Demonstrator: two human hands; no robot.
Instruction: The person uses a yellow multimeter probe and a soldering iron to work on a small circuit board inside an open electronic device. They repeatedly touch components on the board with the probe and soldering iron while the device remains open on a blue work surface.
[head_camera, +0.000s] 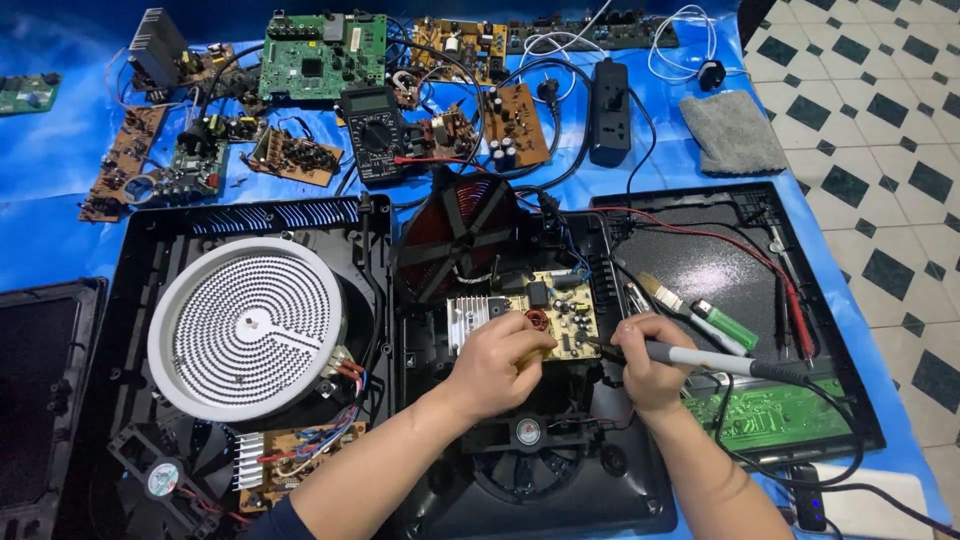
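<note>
Both forearms reach over the opened cooker at the desk's near edge, left hand (497, 360) pinching the yellow board (560, 318), right hand (648, 360) closed on a soldering iron (720, 362) touching it; soldering unfinished.

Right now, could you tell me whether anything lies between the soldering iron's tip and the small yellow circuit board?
Nothing visible does. The right hand holds the soldering iron with its tip at the circuit board's right edge, while the left hand rests on the board's lower edge, left of the tip.
</note>
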